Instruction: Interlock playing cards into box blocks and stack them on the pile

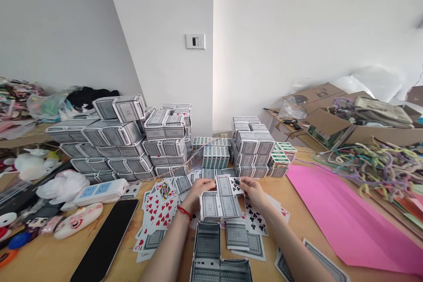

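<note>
My left hand (pixel 201 190), with a red string on its wrist, pinches the far left side of a piece made of joined playing cards (pixel 210 205), their patterned backs showing. On the other side, my right hand (pixel 254 190) has its fingers closed on a club card (pixel 236 185) at the piece's right edge. Just below the piece stands an open-topped box shape of cards (pixel 208 240). Loose cards lie under and around my hands, among them a nine of clubs (pixel 255 220), some face-down cards (pixel 237 235) and a spread of heart cards (pixel 160 207).
Stacked card blocks (pixel 112 141) rise at the back left, more blocks (pixel 253 145) at the back right. Between them are green-and-white card packs (pixel 216 157). A black phone (pixel 105 238) and white power strip (pixel 101 191) lie left; pink paper (pixel 346 216) lies right.
</note>
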The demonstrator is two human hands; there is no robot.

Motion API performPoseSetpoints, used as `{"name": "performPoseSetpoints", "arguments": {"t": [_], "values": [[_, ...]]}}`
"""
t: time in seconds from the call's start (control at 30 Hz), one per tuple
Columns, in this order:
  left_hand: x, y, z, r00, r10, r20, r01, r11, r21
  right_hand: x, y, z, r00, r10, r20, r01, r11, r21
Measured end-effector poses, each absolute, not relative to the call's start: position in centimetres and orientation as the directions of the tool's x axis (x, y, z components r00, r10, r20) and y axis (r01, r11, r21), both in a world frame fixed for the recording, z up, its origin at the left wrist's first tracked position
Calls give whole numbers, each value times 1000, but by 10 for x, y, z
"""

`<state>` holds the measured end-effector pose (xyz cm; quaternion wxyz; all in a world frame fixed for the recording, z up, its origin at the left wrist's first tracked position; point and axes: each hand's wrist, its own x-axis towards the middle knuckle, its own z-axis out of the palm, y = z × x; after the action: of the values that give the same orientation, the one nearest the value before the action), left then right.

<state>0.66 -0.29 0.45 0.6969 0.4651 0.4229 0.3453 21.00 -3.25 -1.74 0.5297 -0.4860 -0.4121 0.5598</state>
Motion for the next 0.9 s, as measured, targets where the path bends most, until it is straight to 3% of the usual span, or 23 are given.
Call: {"name": "performPoseSetpoints", "arguments": {"t": [0.67,0.9], "values": [[9,-4,7,411,865,-287,-114,362,925,206,-32,-13,58,996,-69,-165,-59,-984],[5,-2,5,519,799,-304,-92,406,909,209,-30,-19,138,989,-51,-142,-31,-989]]}}
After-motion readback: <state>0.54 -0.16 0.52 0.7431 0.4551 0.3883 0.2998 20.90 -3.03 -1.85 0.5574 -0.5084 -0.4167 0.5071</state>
